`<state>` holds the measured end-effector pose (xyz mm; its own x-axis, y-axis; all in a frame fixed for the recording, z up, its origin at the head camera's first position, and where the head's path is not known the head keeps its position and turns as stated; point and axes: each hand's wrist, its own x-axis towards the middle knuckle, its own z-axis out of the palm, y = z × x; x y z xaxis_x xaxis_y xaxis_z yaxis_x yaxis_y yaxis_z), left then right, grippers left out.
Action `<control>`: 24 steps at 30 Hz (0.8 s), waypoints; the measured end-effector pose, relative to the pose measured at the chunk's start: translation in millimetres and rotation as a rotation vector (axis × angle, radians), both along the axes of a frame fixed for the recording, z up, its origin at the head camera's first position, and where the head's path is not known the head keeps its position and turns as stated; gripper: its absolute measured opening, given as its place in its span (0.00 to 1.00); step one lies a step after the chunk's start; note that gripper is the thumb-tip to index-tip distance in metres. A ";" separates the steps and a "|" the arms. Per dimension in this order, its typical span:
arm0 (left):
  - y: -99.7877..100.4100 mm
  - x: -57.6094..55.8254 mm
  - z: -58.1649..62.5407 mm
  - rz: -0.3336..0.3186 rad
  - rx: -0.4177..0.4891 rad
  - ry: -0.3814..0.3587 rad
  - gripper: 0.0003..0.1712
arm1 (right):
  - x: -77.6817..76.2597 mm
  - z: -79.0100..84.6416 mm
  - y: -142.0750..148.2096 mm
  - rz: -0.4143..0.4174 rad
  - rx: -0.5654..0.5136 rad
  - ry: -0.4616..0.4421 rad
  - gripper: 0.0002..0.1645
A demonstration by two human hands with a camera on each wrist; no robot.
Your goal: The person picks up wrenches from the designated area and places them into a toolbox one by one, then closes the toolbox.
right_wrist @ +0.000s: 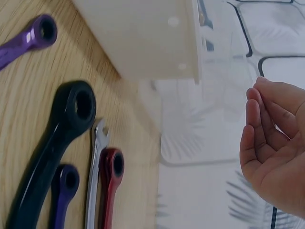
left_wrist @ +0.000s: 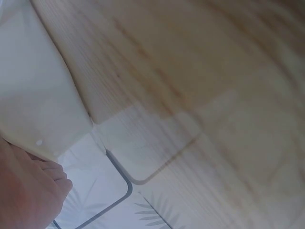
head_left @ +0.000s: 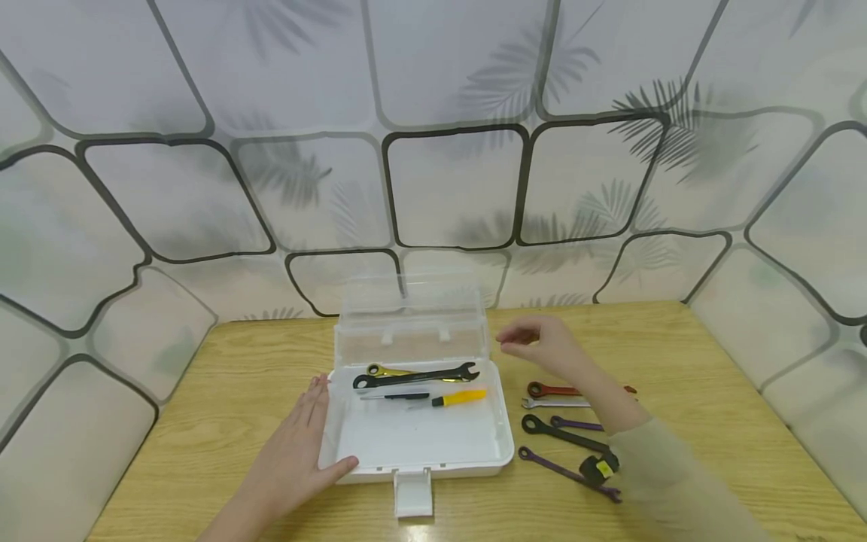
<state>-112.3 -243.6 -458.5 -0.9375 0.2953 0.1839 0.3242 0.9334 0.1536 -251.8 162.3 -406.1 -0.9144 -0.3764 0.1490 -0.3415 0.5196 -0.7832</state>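
Observation:
A white toolbox (head_left: 418, 444) stands with its clear lid (head_left: 413, 331) raised at the back. Inside lie a black wrench (head_left: 416, 376), a gold wrench (head_left: 381, 370), a thin black-handled tool (head_left: 406, 396) and a yellow-handled tool (head_left: 463, 397). My left hand (head_left: 298, 444) rests against the box's left side, fingers extended and thumb at the front rim. Beyond the box's right back corner hovers my right hand (head_left: 542, 346), fingers loosely bent. In the right wrist view, nothing shows between the right thumb and fingers (right_wrist: 255, 121).
Right of the box, several wrenches lie on the wooden table (head_left: 217, 406): a red wrench (head_left: 552, 390), a silver wrench (head_left: 552, 403), a dark wrench (head_left: 565, 433) and purple ones. A small black item with a yellow label (head_left: 599, 468) sits among them. Patterned fabric (head_left: 454, 188) rises behind.

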 end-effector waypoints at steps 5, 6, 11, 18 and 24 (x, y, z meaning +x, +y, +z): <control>0.2 0.1 0.0 0.005 0.004 -0.010 0.68 | -1.8 -6.0 21.3 -0.044 -0.014 -0.037 0.10; 0.3 0.3 0.2 0.005 0.005 -0.012 0.68 | -1.6 -6.7 25.4 -0.058 -0.020 -0.050 0.11; 0.7 0.8 1.3 0.001 0.006 -0.011 0.67 | -0.2 -10.3 44.1 -0.110 -0.035 -0.091 0.15; 0.8 0.6 2.4 0.003 0.001 -0.010 0.67 | 3.4 -19.8 64.6 -0.140 -0.032 -0.092 0.18; 0.5 0.3 3.3 0.000 0.005 -0.001 0.68 | 6.7 -30.2 78.6 -0.168 0.021 -0.083 0.16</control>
<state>-112.0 -243.1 -455.2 -0.9377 0.2942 0.1846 0.3238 0.9328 0.1583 -245.1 241.0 -436.3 -0.9735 -0.2195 0.0640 -0.1831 0.5806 -0.7934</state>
